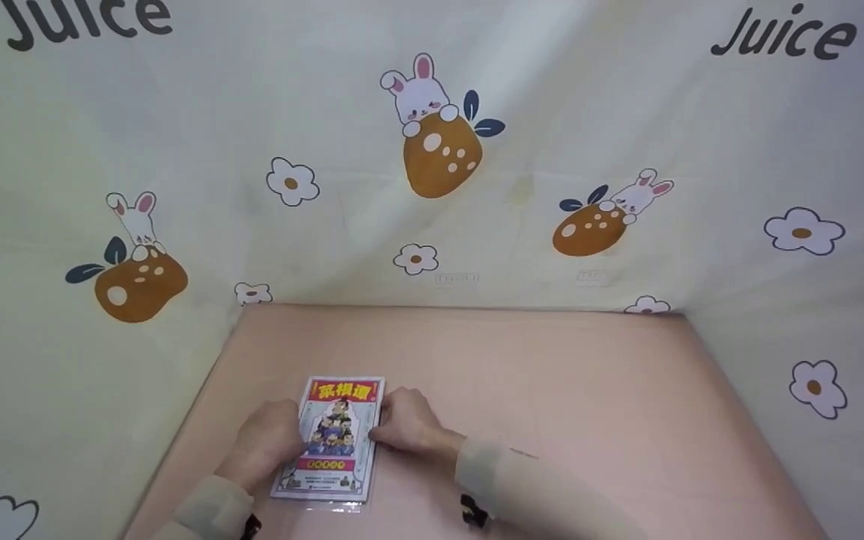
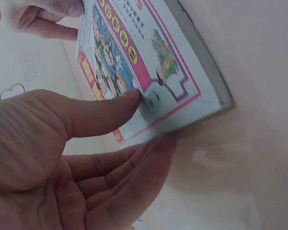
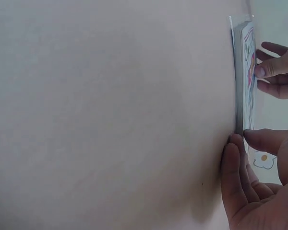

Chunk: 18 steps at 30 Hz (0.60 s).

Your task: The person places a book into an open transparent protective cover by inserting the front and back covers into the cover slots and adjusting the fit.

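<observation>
A paperback book (image 1: 338,427) with a red title band and cartoon figures on its cover lies face up at the left of the table. My left hand (image 1: 265,442) holds its left edge, and the left wrist view shows the thumb on the cover with fingers at the side. On the right edge, my right hand (image 1: 411,421) pinches the book between thumb and fingers, as the right wrist view also shows. A clear plastic edge (image 1: 327,507) sticks out below the book's bottom end. What lies under the book is hidden.
The pinkish table (image 1: 552,405) stretches away to the right and back. A pale cloth curtain (image 1: 342,112) printed with rabbits, fruit and flowers surrounds it at the back and both sides. Both forearms wear light sleeves (image 1: 507,469).
</observation>
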Motion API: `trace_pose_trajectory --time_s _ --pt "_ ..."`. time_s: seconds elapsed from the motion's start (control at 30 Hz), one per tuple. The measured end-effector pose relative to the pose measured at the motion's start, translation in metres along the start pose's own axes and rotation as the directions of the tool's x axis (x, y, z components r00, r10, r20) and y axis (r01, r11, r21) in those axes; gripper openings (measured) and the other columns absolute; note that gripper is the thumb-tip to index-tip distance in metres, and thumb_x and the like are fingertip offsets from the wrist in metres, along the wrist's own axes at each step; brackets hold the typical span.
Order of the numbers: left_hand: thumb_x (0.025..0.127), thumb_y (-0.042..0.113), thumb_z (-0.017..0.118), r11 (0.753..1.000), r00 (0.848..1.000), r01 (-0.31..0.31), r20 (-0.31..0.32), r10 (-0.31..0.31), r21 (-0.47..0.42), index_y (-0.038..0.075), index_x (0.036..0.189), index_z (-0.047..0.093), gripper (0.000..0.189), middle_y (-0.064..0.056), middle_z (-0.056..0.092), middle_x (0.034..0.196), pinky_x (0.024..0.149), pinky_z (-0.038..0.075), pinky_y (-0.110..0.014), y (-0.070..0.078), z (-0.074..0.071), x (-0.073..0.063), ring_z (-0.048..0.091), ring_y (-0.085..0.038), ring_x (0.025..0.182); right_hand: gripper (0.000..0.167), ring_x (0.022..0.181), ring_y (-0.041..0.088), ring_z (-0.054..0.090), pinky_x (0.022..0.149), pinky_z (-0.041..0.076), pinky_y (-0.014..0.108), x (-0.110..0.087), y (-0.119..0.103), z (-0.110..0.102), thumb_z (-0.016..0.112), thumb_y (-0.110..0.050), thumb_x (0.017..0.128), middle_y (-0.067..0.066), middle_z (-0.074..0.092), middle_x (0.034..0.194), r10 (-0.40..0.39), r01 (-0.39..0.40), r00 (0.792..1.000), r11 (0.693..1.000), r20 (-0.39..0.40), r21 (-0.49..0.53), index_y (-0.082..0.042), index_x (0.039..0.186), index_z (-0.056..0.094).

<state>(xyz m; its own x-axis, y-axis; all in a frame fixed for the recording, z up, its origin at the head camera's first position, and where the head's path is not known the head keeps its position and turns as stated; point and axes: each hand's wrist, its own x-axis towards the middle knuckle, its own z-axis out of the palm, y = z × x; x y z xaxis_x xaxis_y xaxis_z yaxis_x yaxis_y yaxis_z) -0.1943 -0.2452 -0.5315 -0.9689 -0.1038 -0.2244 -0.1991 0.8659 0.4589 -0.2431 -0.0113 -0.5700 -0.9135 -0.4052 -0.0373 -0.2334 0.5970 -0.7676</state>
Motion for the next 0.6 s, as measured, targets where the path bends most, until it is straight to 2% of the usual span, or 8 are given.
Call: trace_pose_trajectory --time_s 0.13,0.27,0.43,0.6 --pt "0.093 0.005 0.082 0.996 0.999 -0.036 -0.019 0.038 0.084 -0.007 0.117 0.072 0.028 -0.015 0.071 0.097 0.071 0.064 -0.040 0.014 0.008 0.001 0.068 -0.024 0.080 0.029 0.054 0.008 0.060 0.048 0.044 0.021 -0.003 0.000 -0.002 0.091 -0.009 0.085 -0.001 0.077 0.072 -0.001 0.001 1.000 1.000 -0.006 0.028 0.002 0.111 0.086" --pt "0.093 0.026 0.088 0.993 0.999 -0.036 0.011 0.035 0.113 -0.004 0.120 0.072 0.043 -0.014 0.068 0.103 0.077 0.063 -0.043 0.028 0.014 0.004 0.067 -0.025 0.085 0.028 0.053 0.007 0.060 0.048 0.045 0.020 -0.006 -0.001 -0.002 0.089 -0.011 0.088 -0.004 0.074 0.069 0.022 -0.022 1.000 0.999 0.000 0.047 0.002 0.113 0.086" --pt "0.092 0.061 0.087 0.994 0.998 -0.047 0.051 0.042 0.095 0.003 0.112 0.074 0.062 -0.008 0.069 0.094 0.069 0.056 -0.036 0.040 0.016 0.006 0.066 -0.021 0.080 0.029 0.050 0.007 0.061 0.046 0.043 0.018 -0.008 -0.002 -0.004 0.084 -0.013 0.094 -0.002 0.072 0.062 0.040 -0.041 0.999 0.996 0.017 0.076 0.003 0.118 0.084" --pt "0.093 0.067 0.083 0.998 0.996 -0.048 0.080 0.045 0.041 0.010 0.104 0.073 0.060 -0.005 0.068 0.087 0.060 0.050 -0.029 0.047 0.014 0.007 0.067 -0.018 0.072 0.029 0.054 0.020 0.073 0.047 0.050 0.020 -0.007 -0.002 -0.009 0.076 -0.007 0.100 0.011 0.080 0.071 0.041 -0.050 0.998 0.980 0.053 0.190 0.006 0.126 0.079"
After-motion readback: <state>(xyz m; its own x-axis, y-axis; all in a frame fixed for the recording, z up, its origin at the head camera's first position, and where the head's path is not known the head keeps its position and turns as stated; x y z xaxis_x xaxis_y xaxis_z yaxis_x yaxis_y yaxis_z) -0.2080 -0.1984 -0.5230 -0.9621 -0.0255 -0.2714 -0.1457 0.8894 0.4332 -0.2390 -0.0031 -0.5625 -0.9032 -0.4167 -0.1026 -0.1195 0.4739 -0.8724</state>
